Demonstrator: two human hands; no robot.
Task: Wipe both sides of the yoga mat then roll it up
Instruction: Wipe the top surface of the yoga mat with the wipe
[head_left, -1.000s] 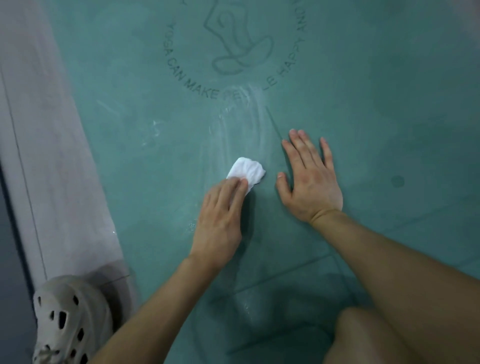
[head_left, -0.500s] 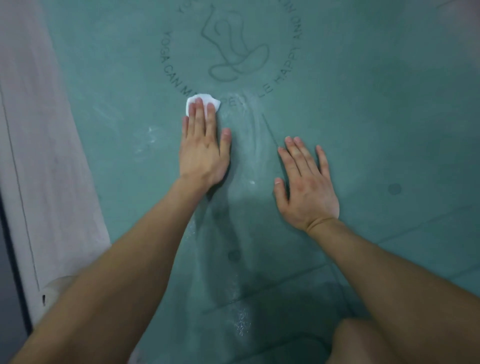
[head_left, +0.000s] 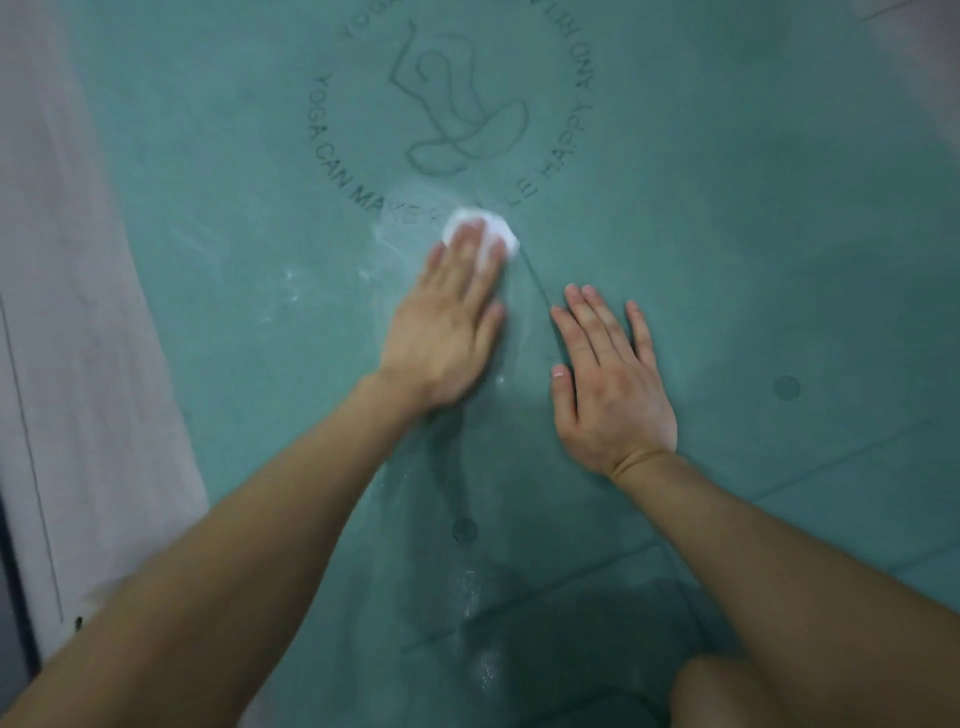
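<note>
A teal yoga mat (head_left: 727, 234) lies flat and fills most of the view, with a dark circular logo and lettering near the top. My left hand (head_left: 447, 322) lies flat with straight fingers pressing a small white wipe (head_left: 493, 228) onto the mat, just below the lettering. The wipe shows past my fingertips. My right hand (head_left: 608, 384) rests flat on the mat, palm down, fingers spread, a little to the right of the left hand. Wet streaks mark the mat around the wipe.
A pale floor strip (head_left: 67, 312) runs along the mat's left edge, with a dark gap at the far left. My knee (head_left: 727, 691) is at the bottom right, over the mat. Faint guide lines cross the mat's near part.
My left hand slid the wipe out to the upper left, then back right along the lettering. My right hand stayed pressed on the mat.
</note>
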